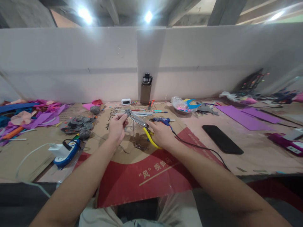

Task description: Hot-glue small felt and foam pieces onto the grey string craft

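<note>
Pinched in my left hand (117,127) is a small grey piece (128,112), perhaps felt or yarn; its exact kind is too small to make out. A thin grey strand (133,130) hangs below it. My right hand (162,134) is closed around scissors with yellow handles (151,140). Their metal blades (139,120) point up and left, with the tips at the grey piece. Just behind my right hand lies a blue glue gun (163,120), its black cord running toward the table's front edge. Both hands are over a cardboard sheet (151,176) with a red print.
A dark bottle (146,90) and a small white digital clock (126,101) stand by the partition. Left are grey scraps (77,124), colourful scraps (26,118) and a blue power strip (67,154). Right lie a phone (222,139), purple sheets (246,117) and a filled bowl (183,110).
</note>
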The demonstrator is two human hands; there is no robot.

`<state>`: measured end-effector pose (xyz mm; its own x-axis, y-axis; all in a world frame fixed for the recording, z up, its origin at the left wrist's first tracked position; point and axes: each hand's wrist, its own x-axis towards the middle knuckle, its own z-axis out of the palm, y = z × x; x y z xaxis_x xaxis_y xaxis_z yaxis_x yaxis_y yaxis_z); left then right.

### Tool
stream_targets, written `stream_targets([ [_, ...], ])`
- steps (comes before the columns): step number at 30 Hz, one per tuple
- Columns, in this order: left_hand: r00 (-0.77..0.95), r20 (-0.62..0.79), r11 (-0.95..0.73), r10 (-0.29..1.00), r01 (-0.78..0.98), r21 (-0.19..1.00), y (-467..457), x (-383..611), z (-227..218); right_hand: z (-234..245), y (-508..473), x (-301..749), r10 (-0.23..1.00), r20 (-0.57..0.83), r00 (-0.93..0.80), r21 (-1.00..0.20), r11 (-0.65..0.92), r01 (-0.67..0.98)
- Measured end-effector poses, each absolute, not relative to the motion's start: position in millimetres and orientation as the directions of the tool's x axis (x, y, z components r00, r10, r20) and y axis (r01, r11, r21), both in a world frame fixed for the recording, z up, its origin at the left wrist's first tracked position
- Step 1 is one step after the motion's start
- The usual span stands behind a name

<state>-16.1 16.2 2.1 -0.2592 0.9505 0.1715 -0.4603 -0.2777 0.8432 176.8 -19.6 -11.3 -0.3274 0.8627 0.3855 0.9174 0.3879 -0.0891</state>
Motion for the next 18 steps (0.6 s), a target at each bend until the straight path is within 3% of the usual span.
stream_targets([
  [18, -0.284, 0.177, -0.292, 0.942, -0.440, 0.849, 20.0, -17.7, -0.9, -13.1, -16.6, 172.9, 0.881, 0.338, -0.332, -0.094, 0.383, 0.919],
])
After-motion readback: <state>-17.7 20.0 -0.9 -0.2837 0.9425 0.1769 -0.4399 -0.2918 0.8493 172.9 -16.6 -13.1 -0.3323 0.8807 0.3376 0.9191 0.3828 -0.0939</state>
